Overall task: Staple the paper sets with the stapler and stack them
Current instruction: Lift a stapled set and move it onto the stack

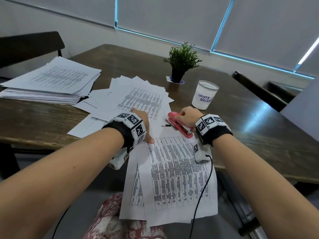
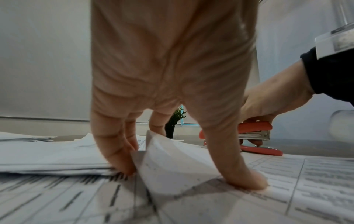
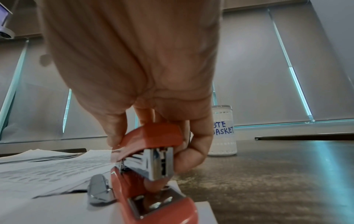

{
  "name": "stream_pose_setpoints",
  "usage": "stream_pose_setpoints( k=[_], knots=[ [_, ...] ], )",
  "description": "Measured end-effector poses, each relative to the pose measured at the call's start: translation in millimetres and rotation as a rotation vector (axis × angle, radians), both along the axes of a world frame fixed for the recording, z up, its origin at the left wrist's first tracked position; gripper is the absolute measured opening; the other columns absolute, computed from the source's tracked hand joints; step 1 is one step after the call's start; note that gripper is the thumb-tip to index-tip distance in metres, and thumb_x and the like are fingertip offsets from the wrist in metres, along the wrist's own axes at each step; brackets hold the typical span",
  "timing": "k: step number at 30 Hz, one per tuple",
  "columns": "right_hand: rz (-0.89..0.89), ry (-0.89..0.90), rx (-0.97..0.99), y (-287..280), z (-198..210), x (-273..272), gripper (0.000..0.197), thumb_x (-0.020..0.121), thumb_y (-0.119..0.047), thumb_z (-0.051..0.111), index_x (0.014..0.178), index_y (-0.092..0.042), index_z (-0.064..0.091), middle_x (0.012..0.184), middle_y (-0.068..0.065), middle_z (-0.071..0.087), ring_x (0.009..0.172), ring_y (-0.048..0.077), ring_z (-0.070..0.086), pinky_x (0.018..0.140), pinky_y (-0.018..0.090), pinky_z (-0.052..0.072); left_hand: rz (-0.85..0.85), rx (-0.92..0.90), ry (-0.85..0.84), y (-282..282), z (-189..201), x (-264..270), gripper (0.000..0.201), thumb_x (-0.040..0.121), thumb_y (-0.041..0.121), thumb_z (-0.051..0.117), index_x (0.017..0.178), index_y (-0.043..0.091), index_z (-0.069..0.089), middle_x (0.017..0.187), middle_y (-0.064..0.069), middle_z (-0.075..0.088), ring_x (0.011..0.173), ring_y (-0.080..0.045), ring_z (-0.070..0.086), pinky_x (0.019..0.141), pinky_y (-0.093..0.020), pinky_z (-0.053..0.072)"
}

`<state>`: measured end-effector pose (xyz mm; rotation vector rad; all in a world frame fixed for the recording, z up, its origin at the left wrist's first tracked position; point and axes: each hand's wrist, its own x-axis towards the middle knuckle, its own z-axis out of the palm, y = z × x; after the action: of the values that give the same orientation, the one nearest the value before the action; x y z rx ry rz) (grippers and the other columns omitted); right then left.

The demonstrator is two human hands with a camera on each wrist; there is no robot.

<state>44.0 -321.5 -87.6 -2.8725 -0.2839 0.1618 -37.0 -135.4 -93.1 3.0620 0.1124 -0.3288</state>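
Paper set (image 1: 174,178) nearest, overhanging table (image 1: 259,131), unstapled yet. Left hand (image 1: 145,128) flat-fingered, pressing corner. Right hand (image 1: 189,116) gripping stapler (image 1: 179,125). Far stack (image 1: 50,81) likely done; fanned sheets (image 1: 138,95) remain.

Stapler (image 1: 179,124) right of fanned sheets (image 1: 138,97), cup (image 1: 204,96) behind.

Red stapler (image 1: 179,124) beside printed sheets (image 1: 174,176)

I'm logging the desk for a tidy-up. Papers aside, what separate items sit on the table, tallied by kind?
Red stapler, held in the right hand: 1
White cup labelled waste basket: 1
Potted plant: 1
Total: 3
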Motion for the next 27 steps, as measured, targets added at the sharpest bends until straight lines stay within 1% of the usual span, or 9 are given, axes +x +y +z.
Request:
stream_pose_setpoints(
  k=[5, 9, 15, 17, 19, 21, 23, 25, 27],
  knots=[
    [0.008, -0.008, -0.009, 2.7, -1.3, 1.5, 0.035, 0.096, -0.037, 0.054, 0.114, -0.007, 0.062, 0.100, 0.010, 0.063, 0.076, 0.023, 0.057, 0.050, 0.025, 0.036, 0.036, -0.073, -0.017, -0.6, -2.6, -1.8, 0.067, 0.058, 0.061, 0.083, 0.080, 0.011, 0.045, 0.077, -0.001, 0.053, 0.091, -0.021, 0.059, 0.082, -0.029, 0.052],
    [0.004, -0.016, -0.042, 2.1, -0.2, 6.3, 0.037, 0.096, -0.039, 0.054, 0.115, -0.008, 0.062, 0.105, 0.009, 0.064, 0.085, 0.024, 0.058, 0.067, 0.029, 0.042, 0.063, -0.232, -0.027, 5.6, -5.8, -0.3, 0.065, 0.060, 0.048, 0.089, 0.093, 0.011, 0.047, 0.084, -0.001, 0.054, 0.085, -0.021, 0.054, 0.074, -0.029, 0.047],
    [-0.044, -0.091, -0.035, -8.9, 6.1, 14.8, 0.042, 0.097, -0.043, 0.049, 0.111, -0.005, 0.060, 0.098, 0.010, 0.062, 0.085, 0.027, 0.056, 0.072, 0.030, 0.041, 0.204, -0.368, -0.206, 38.1, 21.3, 10.3, 0.062, 0.063, 0.032, 0.091, 0.106, 0.005, 0.055, 0.107, -0.013, 0.062, 0.093, -0.027, 0.057, 0.079, -0.034, 0.049],
    [-0.059, -0.111, -0.022, -10.5, 7.2, 17.2, 0.046, 0.097, -0.045, 0.047, 0.109, -0.002, 0.060, 0.102, 0.015, 0.065, 0.084, 0.029, 0.056, 0.072, 0.031, 0.041, 0.272, -0.361, -0.267, 53.6, 34.8, 14.8, 0.067, 0.064, 0.026, 0.090, 0.116, 0.000, 0.057, 0.118, -0.017, 0.062, 0.108, -0.031, 0.059, 0.089, -0.037, 0.050],
    [-0.060, -0.104, -0.034, -10.5, 6.4, 18.6, 0.048, 0.098, -0.045, 0.045, 0.105, -0.001, 0.061, 0.101, 0.017, 0.066, 0.082, 0.030, 0.057, 0.072, 0.032, 0.042, 0.334, -0.325, -0.300, 71.1, 42.7, 22.6, 0.061, 0.068, 0.020, 0.088, 0.117, -0.001, 0.059, 0.121, -0.018, 0.062, 0.113, -0.032, 0.059, 0.089, -0.037, 0.049],
    [-0.056, -0.081, -0.061, -10.4, 4.0, 18.4, 0.049, 0.097, -0.048, 0.045, 0.096, -0.002, 0.061, 0.091, 0.015, 0.065, 0.079, 0.030, 0.058, 0.070, 0.031, 0.044, 0.376, -0.286, -0.331, 88.9, 46.5, 25.0, 0.039, 0.072, 0.015, 0.084, 0.101, 0.001, 0.062, 0.116, -0.019, 0.064, 0.108, -0.034, 0.061, 0.081, -0.036, 0.048],
    [-0.044, -0.049, -0.080, -11.2, -0.5, 18.4, 0.050, 0.095, -0.054, 0.048, 0.088, -0.005, 0.057, 0.081, 0.011, 0.061, 0.077, 0.030, 0.059, 0.068, 0.031, 0.043, 0.426, -0.237, -0.401, 104.7, 44.2, 29.4, 0.022, 0.077, 0.012, 0.076, 0.084, 0.004, 0.056, 0.111, -0.022, 0.066, 0.103, -0.038, 0.062, 0.082, -0.038, 0.050],
    [-0.028, -0.026, -0.079, -11.7, -4.1, 18.1, 0.048, 0.094, -0.051, 0.050, 0.091, -0.005, 0.059, 0.086, 0.012, 0.063, 0.082, 0.031, 0.062, 0.070, 0.033, 0.047, 0.452, -0.164, -0.423, 111.4, 39.9, 31.9, 0.010, 0.085, 0.007, 0.063, 0.094, 0.001, 0.059, 0.115, -0.024, 0.063, 0.110, -0.041, 0.059, 0.093, -0.045, 0.049],
    [-0.013, -0.035, -0.076, -11.1, -3.8, 18.6, 0.045, 0.094, -0.047, 0.051, 0.104, -0.005, 0.061, 0.099, 0.014, 0.065, 0.092, 0.033, 0.063, 0.080, 0.037, 0.051, 0.456, -0.066, -0.413, 109.4, 28.9, 37.6, 0.027, 0.092, -0.001, 0.051, 0.118, -0.008, 0.053, 0.126, -0.027, 0.056, 0.121, -0.041, 0.052, 0.101, -0.044, 0.042]
  ],
)
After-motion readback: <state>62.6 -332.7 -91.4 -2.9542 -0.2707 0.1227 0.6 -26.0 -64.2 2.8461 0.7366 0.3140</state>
